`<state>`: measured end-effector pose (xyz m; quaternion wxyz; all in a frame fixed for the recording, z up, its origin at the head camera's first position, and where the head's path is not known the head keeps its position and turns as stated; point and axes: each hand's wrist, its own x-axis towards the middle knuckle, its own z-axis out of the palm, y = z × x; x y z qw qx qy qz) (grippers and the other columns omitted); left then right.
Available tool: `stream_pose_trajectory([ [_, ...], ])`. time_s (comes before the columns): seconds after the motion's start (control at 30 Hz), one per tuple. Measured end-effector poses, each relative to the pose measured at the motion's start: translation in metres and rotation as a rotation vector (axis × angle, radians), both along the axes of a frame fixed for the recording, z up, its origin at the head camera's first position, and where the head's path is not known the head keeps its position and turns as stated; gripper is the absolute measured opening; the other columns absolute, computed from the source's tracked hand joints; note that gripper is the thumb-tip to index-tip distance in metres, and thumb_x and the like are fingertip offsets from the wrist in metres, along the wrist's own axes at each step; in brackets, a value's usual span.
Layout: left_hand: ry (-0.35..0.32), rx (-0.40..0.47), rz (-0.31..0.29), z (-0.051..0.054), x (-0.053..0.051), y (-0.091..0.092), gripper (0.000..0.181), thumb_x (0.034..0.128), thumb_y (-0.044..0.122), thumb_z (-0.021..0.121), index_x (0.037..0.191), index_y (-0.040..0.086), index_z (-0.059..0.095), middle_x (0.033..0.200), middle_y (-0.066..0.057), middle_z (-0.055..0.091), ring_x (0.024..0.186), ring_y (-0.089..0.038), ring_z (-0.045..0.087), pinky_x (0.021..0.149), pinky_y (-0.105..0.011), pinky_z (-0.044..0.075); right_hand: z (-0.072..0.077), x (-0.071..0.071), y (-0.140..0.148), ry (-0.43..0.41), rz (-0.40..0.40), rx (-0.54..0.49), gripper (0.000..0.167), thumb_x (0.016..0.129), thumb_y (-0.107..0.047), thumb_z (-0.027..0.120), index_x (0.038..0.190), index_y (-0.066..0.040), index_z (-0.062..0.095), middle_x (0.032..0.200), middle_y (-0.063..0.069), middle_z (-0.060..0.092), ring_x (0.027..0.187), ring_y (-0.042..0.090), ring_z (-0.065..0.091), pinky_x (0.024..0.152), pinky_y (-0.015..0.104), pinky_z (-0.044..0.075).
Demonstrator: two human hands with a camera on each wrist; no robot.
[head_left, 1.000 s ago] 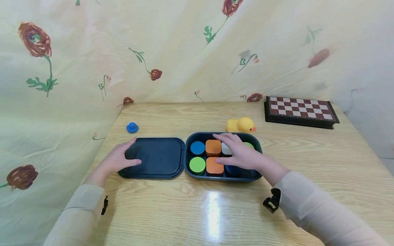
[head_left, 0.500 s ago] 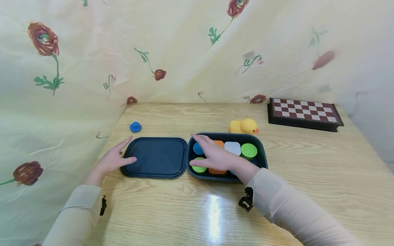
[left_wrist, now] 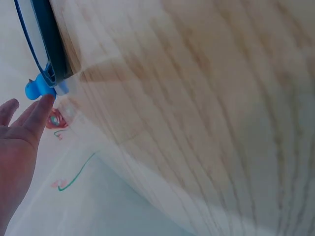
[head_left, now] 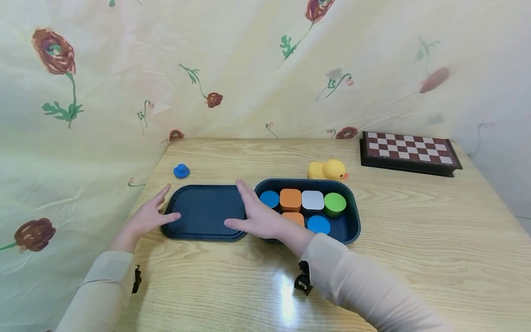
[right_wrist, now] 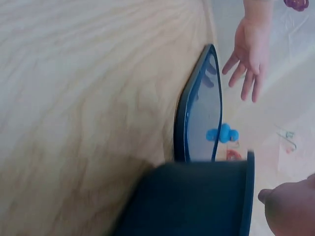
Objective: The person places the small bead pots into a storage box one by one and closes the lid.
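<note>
A dark blue box [head_left: 353,216] holds coloured pieces: blue round ones, orange square ones, a white square one [head_left: 312,199] and a green round one [head_left: 335,203]. Its flat lid [head_left: 207,212] lies folded out to the left, joined along the box's side. My left hand [head_left: 143,219] hovers at the lid's left end, fingers spread and holding nothing; the left wrist view has it near the small blue duck [left_wrist: 39,87]. Over the seam between lid and box is my right hand [head_left: 265,219], thumb and fingers apart with nothing between them. It hides the box's front left corner.
Behind the box sits a yellow duck [head_left: 327,169], close to its rear wall. A chessboard case [head_left: 408,154] lies at the back right of the wooden table [head_left: 415,230]. Flowered cloth [head_left: 249,69] hangs along the back and left sides.
My right hand has travelled left across the box to the lid's right edge, uncovering the pieces on the right. My left hand has shifted slightly left. Box and lid stay put.
</note>
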<state>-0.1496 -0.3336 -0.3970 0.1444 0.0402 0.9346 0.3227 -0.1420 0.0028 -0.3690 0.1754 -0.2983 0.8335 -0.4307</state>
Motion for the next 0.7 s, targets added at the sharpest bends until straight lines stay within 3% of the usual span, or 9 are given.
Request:
stream_pose_trajectory([
  [0.13, -0.007, 0.028, 0.0, -0.002, 0.001, -0.004, 0.098, 0.0868, 0.041, 0.065, 0.152, 0.014, -0.002, 0.152, -0.028, 0.006, 0.127, -0.053, 0.03, 0.094, -0.06, 0.036, -0.004, 0.004, -0.013, -0.028, -0.071, -0.052, 0.096, 0.09, -0.048, 0.056, 0.15, -0.016, -0.012, 0.156, 0.002, -0.012, 0.141, 0.015, -0.007, 0.112, 0.04, 0.012],
  [0.4, 0.007, 0.102, -0.007, -0.006, -0.003, -0.004, 0.094, 0.0894, 0.035, 0.064, 0.152, 0.011, -0.003, 0.155, -0.019, -0.009, 0.134, -0.051, 0.01, 0.101, -0.061, 0.025, -0.014, 0.016, -0.038, -0.073, -0.202, -0.13, 0.1, 0.09, -0.053, 0.054, 0.148, -0.016, -0.019, 0.153, -0.003, -0.022, 0.14, 0.015, -0.014, 0.112, 0.04, 0.012],
  [0.57, -0.011, 0.091, 0.016, -0.005, -0.003, -0.002, 0.095, 0.0895, 0.039, 0.062, 0.152, 0.012, -0.004, 0.155, -0.02, -0.005, 0.132, -0.054, 0.016, 0.099, -0.062, 0.026, -0.018, 0.022, -0.049, -0.103, -0.255, -0.169, 0.101, 0.089, -0.053, 0.055, 0.148, -0.017, -0.018, 0.153, -0.003, -0.023, 0.139, 0.017, -0.016, 0.112, 0.043, 0.01],
  [0.7, -0.019, 0.116, 0.03, -0.004, -0.003, 0.0, 0.094, 0.0896, 0.038, 0.062, 0.152, 0.013, -0.005, 0.154, -0.022, -0.004, 0.13, -0.056, 0.016, 0.1, -0.063, 0.024, -0.025, 0.024, -0.057, -0.08, -0.292, -0.197, 0.1, 0.09, -0.049, 0.057, 0.149, -0.017, -0.017, 0.154, 0.0, -0.02, 0.14, 0.024, -0.015, 0.111, 0.047, 0.009],
])
